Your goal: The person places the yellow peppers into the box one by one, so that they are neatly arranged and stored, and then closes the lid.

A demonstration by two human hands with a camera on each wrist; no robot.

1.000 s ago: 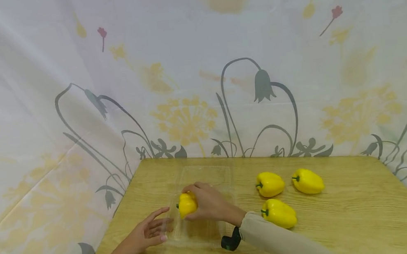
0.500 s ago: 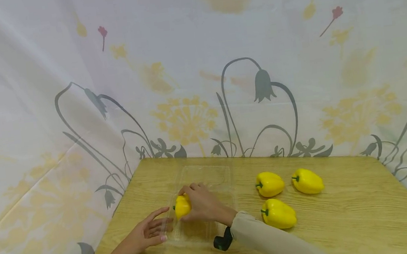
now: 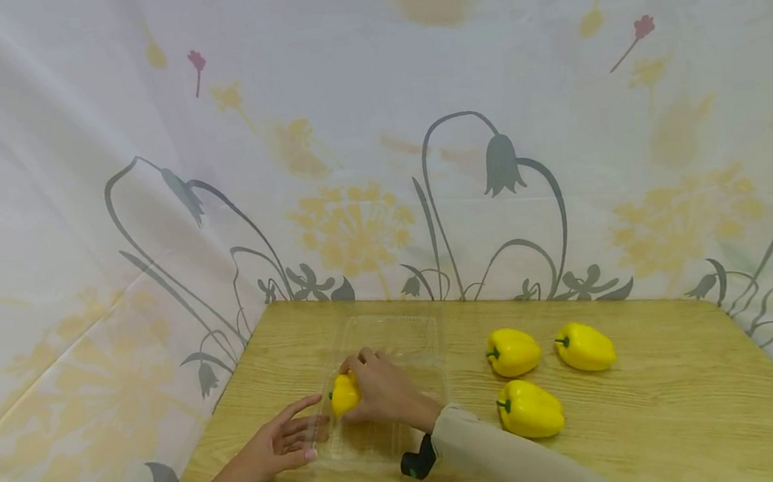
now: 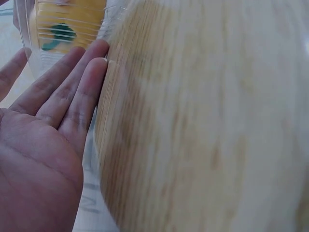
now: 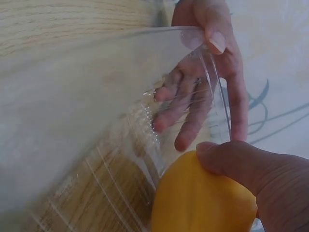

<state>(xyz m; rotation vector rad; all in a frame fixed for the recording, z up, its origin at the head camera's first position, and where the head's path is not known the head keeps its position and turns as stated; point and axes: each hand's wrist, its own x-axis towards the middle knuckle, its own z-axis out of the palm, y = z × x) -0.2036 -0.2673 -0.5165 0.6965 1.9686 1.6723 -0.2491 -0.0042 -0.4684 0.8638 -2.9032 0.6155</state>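
My right hand (image 3: 386,389) holds a yellow bell pepper (image 3: 344,395) inside a clear plastic box (image 3: 392,318), near the box's left wall. In the right wrist view, the right thumb (image 5: 236,164) presses on top of the pepper (image 5: 198,198). Its green stem (image 4: 59,36) points left and shows through the ribbed wall in the left wrist view. My left hand (image 3: 276,443) is at the box's left side, with straight fingers (image 4: 72,92) against the outside of the wall and the thumb (image 5: 217,41) at the rim. The right hand's other fingers are partly hidden behind the pepper.
Right of the box, three more yellow bell peppers lie on the wood-grain table: one nearer the front (image 3: 530,409), a back one (image 3: 514,352), and a far right one (image 3: 585,346). A flower-patterned curtain (image 3: 384,218) hangs along the table's back and left edges.
My right hand has moved a little to the left with the pepper, toward the box's left wall, and then slowed. The left hand and the other peppers have stayed in place.
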